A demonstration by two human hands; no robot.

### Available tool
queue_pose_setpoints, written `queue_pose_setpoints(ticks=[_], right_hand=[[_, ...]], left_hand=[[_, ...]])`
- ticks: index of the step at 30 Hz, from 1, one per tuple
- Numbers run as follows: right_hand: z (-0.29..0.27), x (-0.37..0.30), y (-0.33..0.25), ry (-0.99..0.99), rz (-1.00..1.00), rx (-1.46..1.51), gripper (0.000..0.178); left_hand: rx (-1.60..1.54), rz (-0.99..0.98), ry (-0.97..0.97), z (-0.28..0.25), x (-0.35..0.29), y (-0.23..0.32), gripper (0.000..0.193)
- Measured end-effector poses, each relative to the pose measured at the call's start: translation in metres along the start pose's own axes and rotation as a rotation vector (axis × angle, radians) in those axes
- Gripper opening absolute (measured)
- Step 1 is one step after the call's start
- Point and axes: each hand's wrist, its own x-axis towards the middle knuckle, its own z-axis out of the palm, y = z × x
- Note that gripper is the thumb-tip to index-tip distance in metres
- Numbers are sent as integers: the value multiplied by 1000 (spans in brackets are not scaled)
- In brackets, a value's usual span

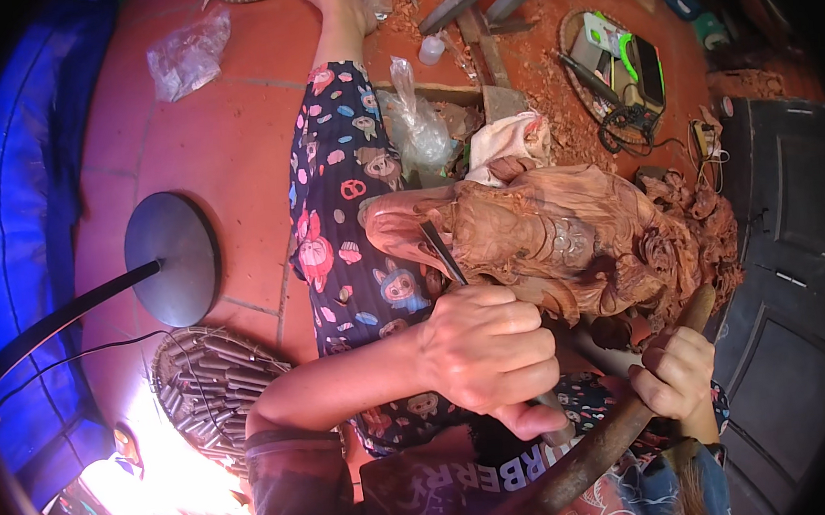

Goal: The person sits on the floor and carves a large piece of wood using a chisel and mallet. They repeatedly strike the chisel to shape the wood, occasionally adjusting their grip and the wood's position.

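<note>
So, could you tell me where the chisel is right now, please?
In the head view, the chisel is at centre, gripped in the left hand, its blade against the wooden carving on the person's lap.

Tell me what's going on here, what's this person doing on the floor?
A person sits on a red tiled floor carving a reddish-brown wooden sculpture that rests across their lap. The left hand grips a chisel with its blade set against the carving's left end. The right hand holds a wooden mallet. A basket of chisels lies at the left, and wood chips are scattered beyond.
</note>
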Motion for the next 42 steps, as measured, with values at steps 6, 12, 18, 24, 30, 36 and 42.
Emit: queue_pose_setpoints(ticks=[6,12,18,24,30,36,42], right_hand=[[-1,1,-1,19,10,-33,25],[-1,2,-2,-33,-8,-22,24],[5,2,-4,15,-1,-53,27],[5,5,-6,12,-4,-38,28],[1,4,-5,19,-1,-43,29],[-5,-5,-3,-3,6,-44,31],[-6,-8,-3,23,18,-33,28]], left_hand=[[116,121,-21,-3,2,11,51],[-48,60,215,8,12,10,50],[-120,19,103,-6,10,4,60],[-136,4,89,-6,10,3,57],[-23,55,31,0,-3,-1,45],[-47,37,-106,-11,-1,-4,48],[31,49,-156,-14,7,5,49]])
